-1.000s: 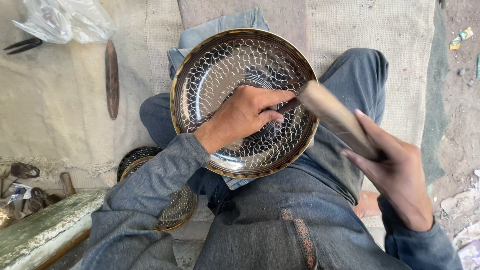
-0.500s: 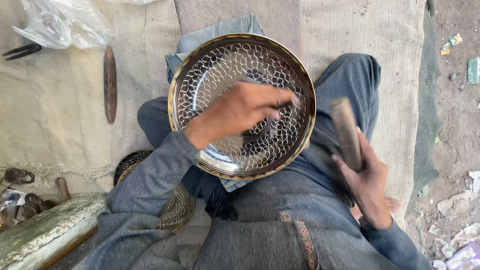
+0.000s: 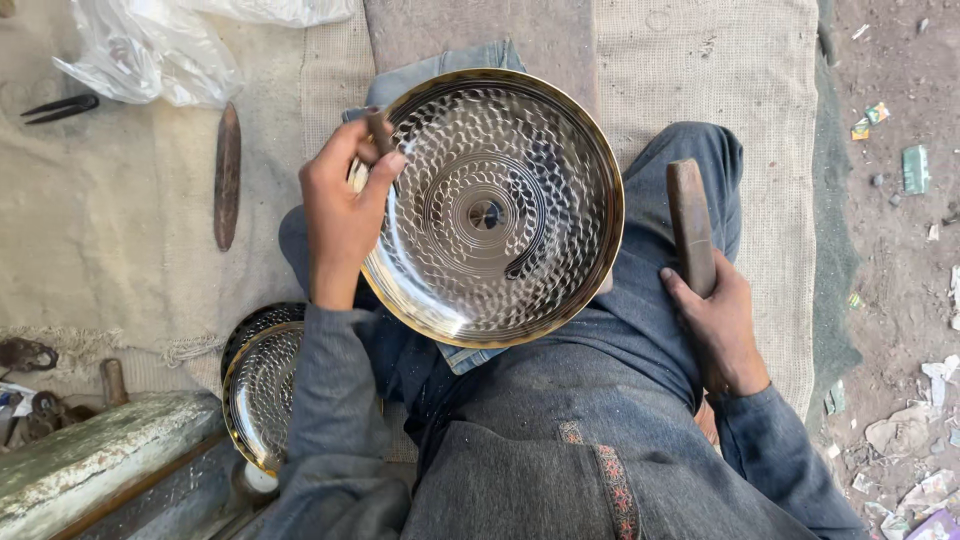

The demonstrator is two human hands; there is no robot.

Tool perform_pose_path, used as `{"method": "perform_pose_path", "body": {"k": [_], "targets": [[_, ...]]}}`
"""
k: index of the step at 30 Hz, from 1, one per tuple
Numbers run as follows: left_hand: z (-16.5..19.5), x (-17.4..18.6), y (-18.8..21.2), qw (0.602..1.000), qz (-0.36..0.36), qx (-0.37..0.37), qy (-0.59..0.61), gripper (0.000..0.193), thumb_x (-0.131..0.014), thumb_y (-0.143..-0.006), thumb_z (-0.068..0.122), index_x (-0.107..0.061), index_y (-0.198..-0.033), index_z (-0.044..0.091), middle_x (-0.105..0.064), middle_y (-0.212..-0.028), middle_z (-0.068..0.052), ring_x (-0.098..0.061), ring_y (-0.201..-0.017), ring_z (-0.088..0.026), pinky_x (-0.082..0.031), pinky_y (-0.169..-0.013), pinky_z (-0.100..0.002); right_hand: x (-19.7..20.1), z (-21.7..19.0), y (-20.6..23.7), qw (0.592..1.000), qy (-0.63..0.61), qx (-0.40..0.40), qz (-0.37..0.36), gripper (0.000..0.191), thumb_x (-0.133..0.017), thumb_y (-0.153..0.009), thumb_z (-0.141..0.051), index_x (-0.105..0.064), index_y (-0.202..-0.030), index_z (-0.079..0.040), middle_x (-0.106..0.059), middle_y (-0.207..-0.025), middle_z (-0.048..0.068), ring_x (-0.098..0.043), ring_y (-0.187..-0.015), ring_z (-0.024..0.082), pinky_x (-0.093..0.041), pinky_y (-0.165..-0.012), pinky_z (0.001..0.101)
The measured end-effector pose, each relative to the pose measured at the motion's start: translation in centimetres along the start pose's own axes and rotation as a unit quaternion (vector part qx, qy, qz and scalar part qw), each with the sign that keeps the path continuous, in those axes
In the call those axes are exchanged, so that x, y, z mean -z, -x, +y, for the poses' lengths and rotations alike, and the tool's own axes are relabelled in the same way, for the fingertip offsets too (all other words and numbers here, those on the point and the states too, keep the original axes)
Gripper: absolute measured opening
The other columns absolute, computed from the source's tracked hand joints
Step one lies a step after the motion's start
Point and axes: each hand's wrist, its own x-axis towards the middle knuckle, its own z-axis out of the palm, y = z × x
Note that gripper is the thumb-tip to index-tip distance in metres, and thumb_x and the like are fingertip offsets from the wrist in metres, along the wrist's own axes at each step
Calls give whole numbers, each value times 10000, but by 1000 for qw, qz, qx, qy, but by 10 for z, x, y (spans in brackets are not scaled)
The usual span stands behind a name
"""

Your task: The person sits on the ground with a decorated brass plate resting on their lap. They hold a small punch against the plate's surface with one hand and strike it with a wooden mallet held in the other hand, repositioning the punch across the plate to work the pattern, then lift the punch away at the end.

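Observation:
A round shiny metal plate (image 3: 560, 130) with a dimpled, hammered pattern and a golden rim lies tilted on my lap. My left hand (image 3: 342, 215) is at the plate's left rim, its fingers closed on a small dark punch (image 3: 378, 128) whose tip rests on the plate. My right hand (image 3: 718, 332) lies on my right thigh and grips a brown wooden mallet (image 3: 690, 220), which points away from me, beside the plate and apart from it.
A stack of similar patterned plates (image 3: 258, 385) sits by my left knee. On the burlap mat (image 3: 700, 60) lie a wooden stick (image 3: 228, 175), dark shears (image 3: 60, 107) and a clear plastic bag (image 3: 150, 45). A worn stone slab (image 3: 90, 465) is lower left; littered dirt (image 3: 900, 200) right.
My left hand slid from the plate's middle to its left rim. My right hand brought the mallet down from over the plate to rest on my right thigh.

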Motion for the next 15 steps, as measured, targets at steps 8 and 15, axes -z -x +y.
{"method": "perform_pose_path", "body": {"k": [8, 15], "targets": [[-3, -20, 63, 920, 285, 114, 243, 282, -734, -929, 44, -629, -1183, -22, -711, -989, -42, -694, -916, -133, -597, -828, -254, -1, -9, -4, 995, -48, -82, -13, 371, -760, -908, -234, -642, -1187, -20, -586, -682, 26, -535, -509, 100, -445, -453, 261], [-36, 3, 75, 822, 376, 202, 378, 267, -722, -931, 63, -617, -1169, 1, -708, -957, -71, -723, -860, -177, -643, -800, -305, 0, -18, -6, 996, -6, -89, 7, 408, -756, -907, -248, -648, -1223, -13, -608, -673, 60, -562, -500, 127, -469, -451, 283]]}}
